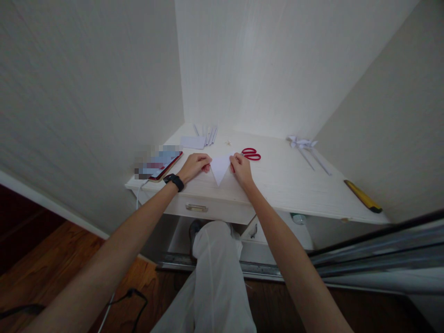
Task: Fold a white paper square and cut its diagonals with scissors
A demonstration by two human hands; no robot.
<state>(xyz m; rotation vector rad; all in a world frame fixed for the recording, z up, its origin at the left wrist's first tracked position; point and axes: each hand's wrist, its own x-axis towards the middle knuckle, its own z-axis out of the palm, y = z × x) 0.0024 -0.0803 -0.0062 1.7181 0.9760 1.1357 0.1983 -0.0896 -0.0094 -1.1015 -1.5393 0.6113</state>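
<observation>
A white sheet of paper folded into a triangle hangs point-down between my two hands, just over the front part of the white desk. My left hand pinches its left corner. At the opposite corner, my right hand grips the paper between thumb and fingers. Just behind my right hand lie scissors with red handles; their blades are mostly hidden by the hand.
Paper strips or rolled sticks and a flat white paper lie at the back left. A tablet or phone with a cable sits left. Paper pinwheels on sticks rest back right, a yellow-black cutter near the right edge.
</observation>
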